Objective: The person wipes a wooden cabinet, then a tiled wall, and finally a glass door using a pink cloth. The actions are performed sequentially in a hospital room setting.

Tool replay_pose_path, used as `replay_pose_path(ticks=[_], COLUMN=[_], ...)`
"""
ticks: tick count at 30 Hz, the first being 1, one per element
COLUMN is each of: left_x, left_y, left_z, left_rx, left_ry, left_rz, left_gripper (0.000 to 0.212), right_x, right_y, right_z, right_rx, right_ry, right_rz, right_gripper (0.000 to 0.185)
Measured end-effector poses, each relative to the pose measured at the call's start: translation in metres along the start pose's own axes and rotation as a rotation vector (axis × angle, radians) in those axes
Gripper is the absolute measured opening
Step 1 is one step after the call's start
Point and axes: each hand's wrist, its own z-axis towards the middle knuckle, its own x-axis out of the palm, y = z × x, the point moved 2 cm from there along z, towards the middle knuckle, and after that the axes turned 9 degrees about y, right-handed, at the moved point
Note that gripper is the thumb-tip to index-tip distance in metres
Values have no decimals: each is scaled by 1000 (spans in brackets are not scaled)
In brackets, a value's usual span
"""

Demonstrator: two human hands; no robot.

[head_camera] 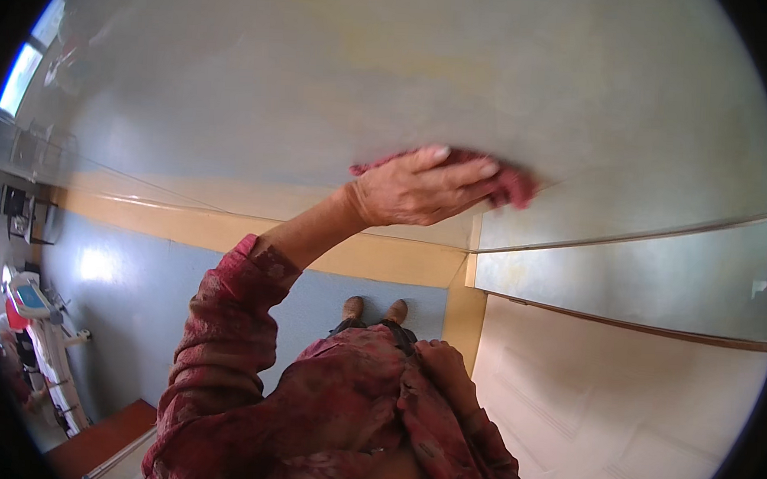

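Note:
My left hand [412, 188] is raised before me, its palm side against a crumpled dark red cloth [519, 187]. The cloth lies between the hand and a glossy grey-green wall [287, 91], and its outer end is blurred. Fingers are spread over the cloth and point to the right. Down at my waist, my right hand [443, 365] rests by the hem of my red patterned shirt [343, 380]. Its fingers are partly hidden, so whether they grip the fabric cannot be told.
My shoes [395, 310] stand on the blue floor [224, 296], near its yellow border [195, 226]. At right are a wall corner and a pale panelled door [583, 393]. At far left are a wheeled bed [58, 365], a chair [36, 218] and a partly visible person [13, 350].

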Motion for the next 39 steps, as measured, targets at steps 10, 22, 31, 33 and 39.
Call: replay_pose_path(ticks=[10,22,31,33,39], left_x=[-45,-71,21,19,20], left_y=[44,77,-41,-45,-40], left_z=[-166,-82,-118,-123,-159], left_rx=[-195,-836,-966,-1067,-1895], left_ry=[304,-376,-151,-142,-681], left_rz=[-102,26,-166,-241,-322], left_gripper=[32,30,30,51,83], right_x=[8,-8,-36,-54,-79], right_y=[36,69,62,65,27], right_z=[15,43,68,66,93], right_rx=[-63,-188,-328,-386,-455], right_ry=[32,88,272,240,416], right_rz=[-99,-55,-25,71,-152], right_gripper=[10,16,22,20,27])
